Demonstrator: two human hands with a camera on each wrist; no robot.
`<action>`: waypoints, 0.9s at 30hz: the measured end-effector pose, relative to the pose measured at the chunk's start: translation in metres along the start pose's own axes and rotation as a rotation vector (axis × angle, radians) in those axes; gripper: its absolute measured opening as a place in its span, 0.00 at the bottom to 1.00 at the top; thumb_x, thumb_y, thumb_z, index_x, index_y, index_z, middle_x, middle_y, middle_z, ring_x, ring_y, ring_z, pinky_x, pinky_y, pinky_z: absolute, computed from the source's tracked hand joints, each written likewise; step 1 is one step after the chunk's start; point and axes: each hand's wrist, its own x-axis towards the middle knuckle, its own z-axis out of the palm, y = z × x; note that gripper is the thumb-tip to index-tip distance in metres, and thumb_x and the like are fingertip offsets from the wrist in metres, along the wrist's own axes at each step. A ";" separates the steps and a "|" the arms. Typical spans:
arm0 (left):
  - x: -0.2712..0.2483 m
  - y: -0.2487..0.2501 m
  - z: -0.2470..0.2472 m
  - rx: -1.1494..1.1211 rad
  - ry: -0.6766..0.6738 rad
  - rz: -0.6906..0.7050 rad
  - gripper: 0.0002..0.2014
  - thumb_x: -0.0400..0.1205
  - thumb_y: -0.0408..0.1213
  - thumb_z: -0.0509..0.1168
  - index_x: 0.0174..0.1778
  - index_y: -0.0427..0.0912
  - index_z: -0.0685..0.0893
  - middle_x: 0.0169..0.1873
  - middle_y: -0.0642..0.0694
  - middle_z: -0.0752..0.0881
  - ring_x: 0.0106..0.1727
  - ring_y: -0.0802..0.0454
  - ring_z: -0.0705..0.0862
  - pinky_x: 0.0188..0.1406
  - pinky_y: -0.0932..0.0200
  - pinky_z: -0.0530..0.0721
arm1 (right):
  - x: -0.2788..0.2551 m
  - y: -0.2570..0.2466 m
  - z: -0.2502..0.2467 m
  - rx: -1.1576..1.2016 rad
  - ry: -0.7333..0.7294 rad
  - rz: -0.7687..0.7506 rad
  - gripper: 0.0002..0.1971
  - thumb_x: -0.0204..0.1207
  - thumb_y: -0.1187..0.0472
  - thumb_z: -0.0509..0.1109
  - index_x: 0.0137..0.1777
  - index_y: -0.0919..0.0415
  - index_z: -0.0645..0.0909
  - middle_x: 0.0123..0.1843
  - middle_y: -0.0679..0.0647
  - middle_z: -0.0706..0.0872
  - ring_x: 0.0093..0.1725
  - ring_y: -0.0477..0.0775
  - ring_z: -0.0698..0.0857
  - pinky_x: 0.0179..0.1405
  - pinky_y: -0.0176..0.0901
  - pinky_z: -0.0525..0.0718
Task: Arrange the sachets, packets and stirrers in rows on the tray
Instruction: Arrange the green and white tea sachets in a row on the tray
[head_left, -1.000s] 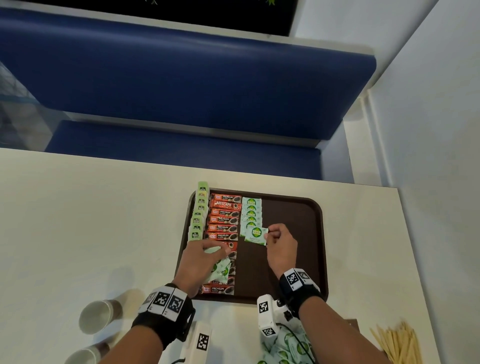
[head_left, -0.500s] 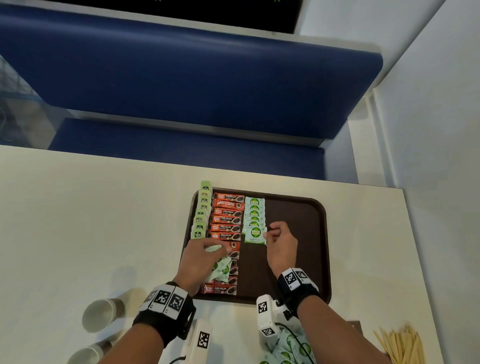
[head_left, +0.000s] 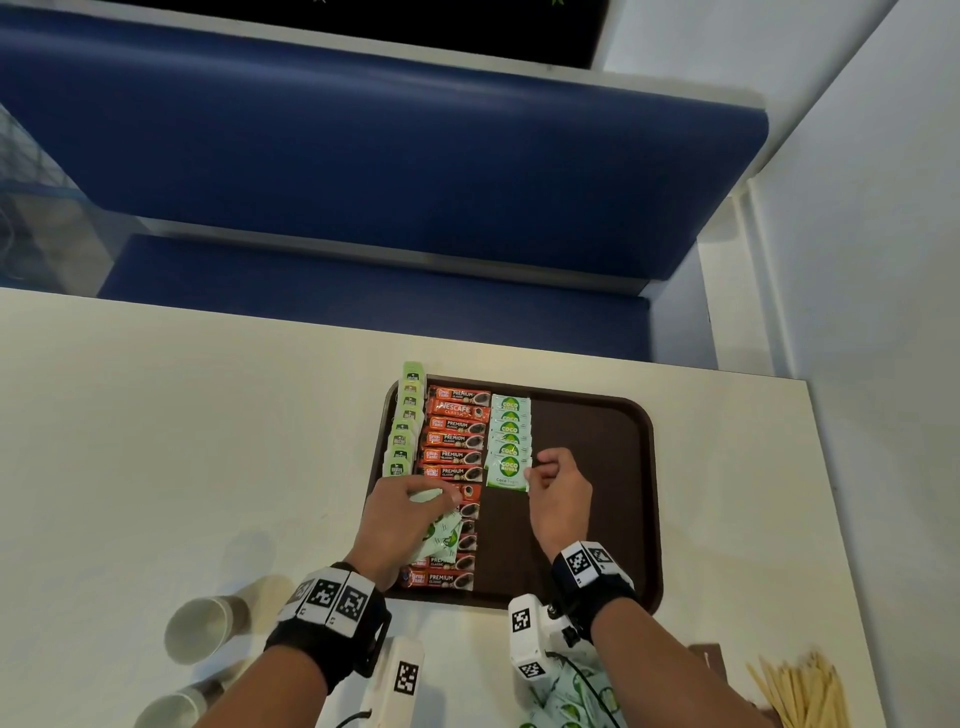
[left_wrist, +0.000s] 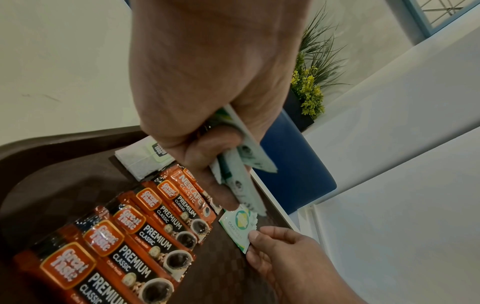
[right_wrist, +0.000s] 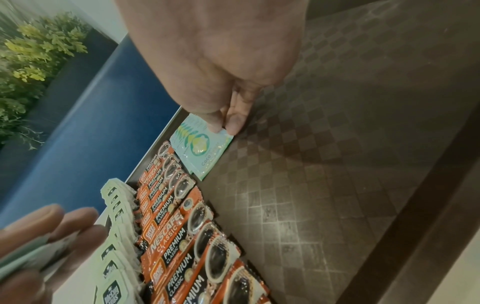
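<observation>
A brown tray (head_left: 597, 441) carries three columns: pale green tea bags (head_left: 404, 431), orange coffee sticks (head_left: 457, 441) and green-white coco sugar sachets (head_left: 511, 426). My right hand (head_left: 535, 470) pinches the right edge of the nearest coco sachet (head_left: 508, 472) (right_wrist: 205, 147) (left_wrist: 237, 228), which lies at the near end of its column. My left hand (head_left: 415, 512) hovers over the coffee sticks and grips a bunch of coco sachets (head_left: 439, 538) (left_wrist: 241, 170). Part of the coffee column is hidden under that hand.
Two paper cups (head_left: 200, 626) lie on the white table (head_left: 182, 441) at the near left. Wooden stirrers (head_left: 800, 691) are piled at the near right, more coco sachets (head_left: 566, 696) at the near edge. A blue bench (head_left: 363, 156) runs behind the table.
My right hand has carried its sachet left and down against the near end of the coco column, where it now lies square. My left hand has barely moved.
</observation>
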 end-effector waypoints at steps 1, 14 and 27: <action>0.000 0.000 0.000 -0.004 -0.001 0.000 0.04 0.81 0.39 0.82 0.44 0.54 0.99 0.47 0.54 0.97 0.56 0.50 0.96 0.67 0.37 0.91 | 0.000 0.000 0.000 0.002 -0.001 0.000 0.12 0.83 0.67 0.77 0.63 0.58 0.83 0.49 0.50 0.89 0.47 0.44 0.89 0.45 0.32 0.85; -0.002 -0.001 0.002 -0.024 0.025 -0.010 0.01 0.83 0.41 0.81 0.47 0.49 0.98 0.46 0.54 0.97 0.54 0.50 0.96 0.64 0.42 0.92 | -0.001 -0.001 -0.002 0.006 -0.008 0.015 0.12 0.82 0.66 0.78 0.62 0.58 0.83 0.47 0.47 0.88 0.45 0.41 0.88 0.43 0.31 0.85; -0.009 0.030 0.027 -0.184 0.041 0.173 0.08 0.88 0.43 0.74 0.51 0.42 0.95 0.48 0.53 0.97 0.49 0.59 0.95 0.44 0.66 0.90 | -0.072 -0.068 -0.052 0.501 -0.545 0.143 0.18 0.80 0.49 0.81 0.61 0.59 0.85 0.46 0.54 0.93 0.43 0.54 0.92 0.49 0.50 0.92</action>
